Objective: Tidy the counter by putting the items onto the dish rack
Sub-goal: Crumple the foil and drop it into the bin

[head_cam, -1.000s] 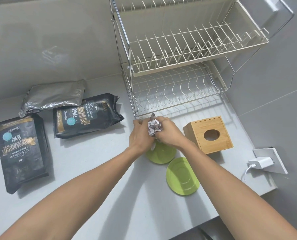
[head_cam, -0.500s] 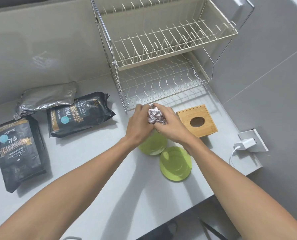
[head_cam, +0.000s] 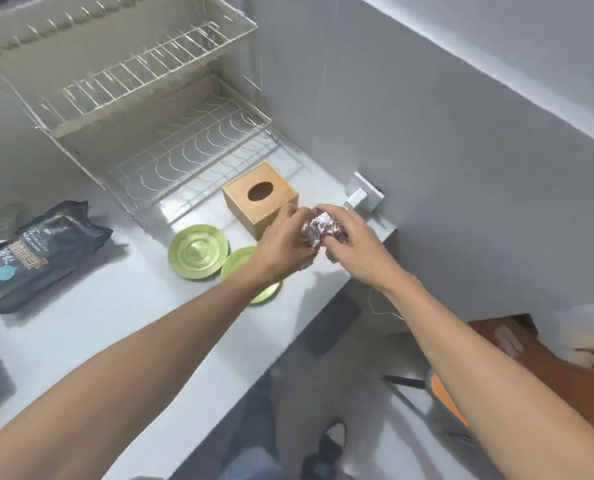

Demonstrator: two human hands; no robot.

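Right of centre in the head view, we saw the left hand point(head_cam: 285, 240) and right hand point(head_cam: 349, 242) pressed together around a crumpled foil wad point(head_cam: 320, 227), held above the counter point(head_cam: 122, 327) edge. The dish rack point(head_cam: 126, 84), upper left, looked empty. Risk: a loosened squeeze would drop the wad to the floor. The black bag point(head_cam: 36, 251) carried gold script we couldn't read.

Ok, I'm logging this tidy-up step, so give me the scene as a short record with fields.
hands: left hand and right hand both grip a crumpled foil ball, near the counter's right end
dish rack: both tiers hold nothing
plates: two green plates on the counter, overlapping, one partly behind the left forearm
tissue box: wooden, on the counter before the rack
bags: dark coffee bag lying at left
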